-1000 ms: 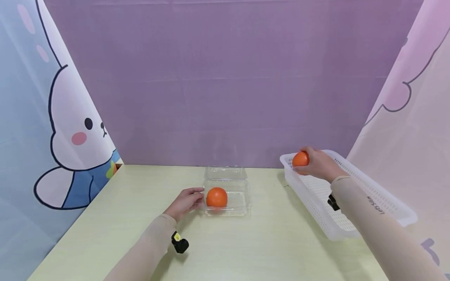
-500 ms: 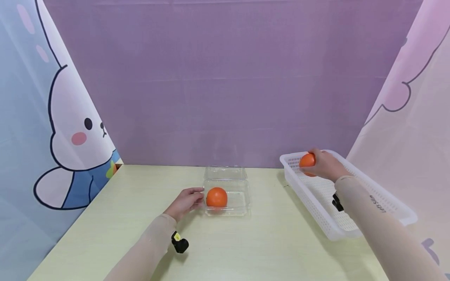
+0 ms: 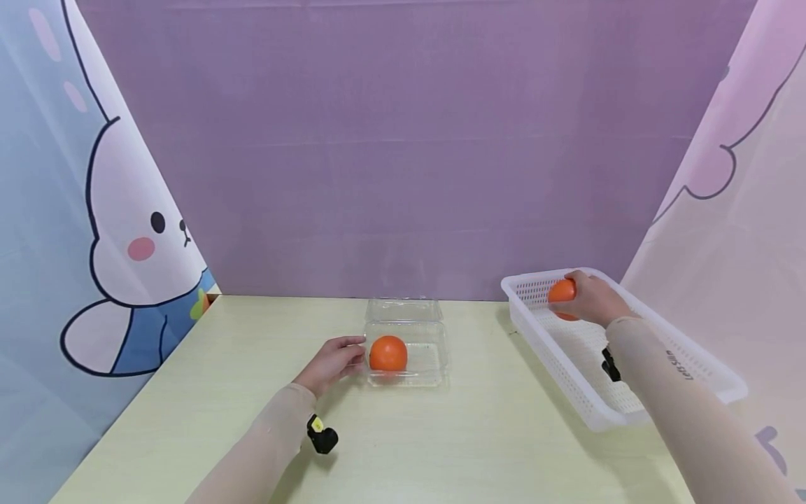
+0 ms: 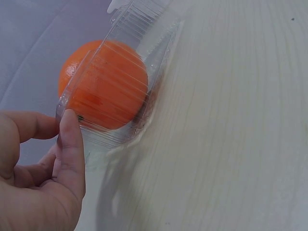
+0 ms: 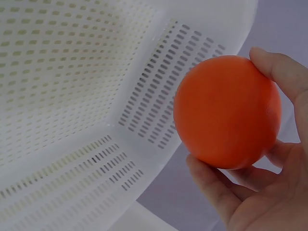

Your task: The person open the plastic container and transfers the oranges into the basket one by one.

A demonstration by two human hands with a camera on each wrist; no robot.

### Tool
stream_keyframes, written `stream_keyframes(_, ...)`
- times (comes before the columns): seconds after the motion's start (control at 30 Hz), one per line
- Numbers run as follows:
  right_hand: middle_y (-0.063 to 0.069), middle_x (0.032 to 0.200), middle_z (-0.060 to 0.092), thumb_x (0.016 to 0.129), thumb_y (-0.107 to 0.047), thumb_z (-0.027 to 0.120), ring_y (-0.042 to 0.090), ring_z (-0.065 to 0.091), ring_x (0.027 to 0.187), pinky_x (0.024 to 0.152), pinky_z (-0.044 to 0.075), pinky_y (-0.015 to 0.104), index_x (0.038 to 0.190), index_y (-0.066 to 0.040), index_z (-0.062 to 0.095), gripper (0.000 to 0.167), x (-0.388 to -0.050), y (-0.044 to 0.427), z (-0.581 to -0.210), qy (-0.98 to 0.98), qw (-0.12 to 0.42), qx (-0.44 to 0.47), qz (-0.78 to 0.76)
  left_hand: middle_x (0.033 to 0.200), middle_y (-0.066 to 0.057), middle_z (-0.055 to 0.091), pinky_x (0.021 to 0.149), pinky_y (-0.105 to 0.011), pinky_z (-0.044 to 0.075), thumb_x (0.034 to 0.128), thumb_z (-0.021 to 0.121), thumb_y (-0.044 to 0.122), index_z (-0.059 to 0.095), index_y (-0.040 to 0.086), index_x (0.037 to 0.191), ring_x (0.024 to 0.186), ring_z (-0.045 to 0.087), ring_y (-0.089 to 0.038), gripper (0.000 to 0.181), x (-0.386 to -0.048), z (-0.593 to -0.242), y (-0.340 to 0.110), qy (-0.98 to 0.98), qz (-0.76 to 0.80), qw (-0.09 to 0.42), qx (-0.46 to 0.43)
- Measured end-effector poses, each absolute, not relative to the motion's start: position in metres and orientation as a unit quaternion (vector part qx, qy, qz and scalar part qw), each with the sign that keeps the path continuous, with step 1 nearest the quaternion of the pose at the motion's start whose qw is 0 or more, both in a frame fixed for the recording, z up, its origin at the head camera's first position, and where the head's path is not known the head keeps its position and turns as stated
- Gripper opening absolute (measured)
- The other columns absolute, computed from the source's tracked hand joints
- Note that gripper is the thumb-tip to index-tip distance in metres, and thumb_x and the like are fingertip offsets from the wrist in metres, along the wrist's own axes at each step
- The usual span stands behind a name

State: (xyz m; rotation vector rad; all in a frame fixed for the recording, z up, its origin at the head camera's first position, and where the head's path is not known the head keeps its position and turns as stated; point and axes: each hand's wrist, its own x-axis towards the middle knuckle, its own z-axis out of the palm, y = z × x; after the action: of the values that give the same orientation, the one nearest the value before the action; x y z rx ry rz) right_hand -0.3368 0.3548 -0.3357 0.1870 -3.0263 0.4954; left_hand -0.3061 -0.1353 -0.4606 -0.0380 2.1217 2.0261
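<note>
My right hand [image 3: 598,299] grips an orange [image 3: 562,299] with thumb and fingers around it, at the far end of a white perforated plastic basket [image 5: 159,96]. The right wrist view has this orange large and smooth, in front of the basket's end wall. On the table's middle, a clear plastic clamshell box [image 3: 423,364] stands with its lid [image 3: 403,309] raised at the back. A second orange [image 4: 108,86] sits in the box's left part. At the box's left side, my left hand [image 3: 334,364] pinches the rim between thumb and fingers, clearest in the left wrist view.
The basket stands on the right of the pale wooden table [image 3: 478,448], slanting toward the near right. A purple cloth backdrop [image 3: 415,154] hangs behind the table. Printed curtains flank it, with a cartoon rabbit [image 3: 138,210] on the left one.
My right hand has carried its orange right and slightly down, from the basket's far left corner further over the basket. The left hand, the box and the orange in it stay put.
</note>
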Motion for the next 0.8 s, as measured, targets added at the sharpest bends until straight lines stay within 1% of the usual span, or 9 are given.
stream_keyframes(0.2,0.034,0.115,0.054,0.087,-0.039,0.072,0.043,0.057,0.094,0.074,0.054,0.053,0.139,0.014,0.038,0.082,-0.338,0.365,-0.342,-0.985,0.034,0.055,0.157,0.103,-0.012,0.059,0.084,-0.029,0.057,0.1019,0.055,0.008,0.051,-0.006,0.141,0.088,0.058,-0.017,0.041,-0.307,-0.461,-0.135,0.72,0.686,0.105,-0.017)
stream_keyframes(0.47,0.031,0.107,0.057,0.084,-0.04,0.075,0.041,0.057,0.089,0.071,0.052,0.05,0.134,0.014,0.041,0.081,-0.341,0.378,-0.352,-0.986,0.04,0.047,0.152,0.106,-0.013,0.059,0.088,-0.033,0.057,0.1023,0.055,0.01,0.051,-0.005,0.141,0.092,0.058,-0.019,0.041,-0.306,-0.459,-0.135,0.725,0.68,0.106,-0.017)
stream_keyframes(0.63,0.03,0.107,0.058,0.084,-0.04,0.074,0.038,0.058,0.086,0.07,0.051,0.047,0.133,0.014,0.041,0.081,-0.341,0.385,-0.354,-0.986,0.03,0.044,0.155,0.106,-0.013,0.058,0.088,-0.032,0.057,0.1024,0.055,0.01,0.051,-0.005,0.141,0.091,0.058,-0.018,0.041,-0.305,-0.459,-0.135,0.724,0.681,0.108,-0.019)
stream_keyframes(0.8,0.031,0.108,0.058,0.086,-0.042,0.074,0.037,0.058,0.085,0.068,0.05,0.045,0.136,0.016,0.038,0.085,-0.339,0.391,-0.356,-0.987,0.016,0.03,0.159,0.105,-0.012,0.058,0.087,-0.031,0.057,0.1026,0.055,0.009,0.05,-0.006,0.141,0.09,0.058,-0.017,0.041,-0.306,-0.459,-0.135,0.719,0.687,0.108,-0.017)
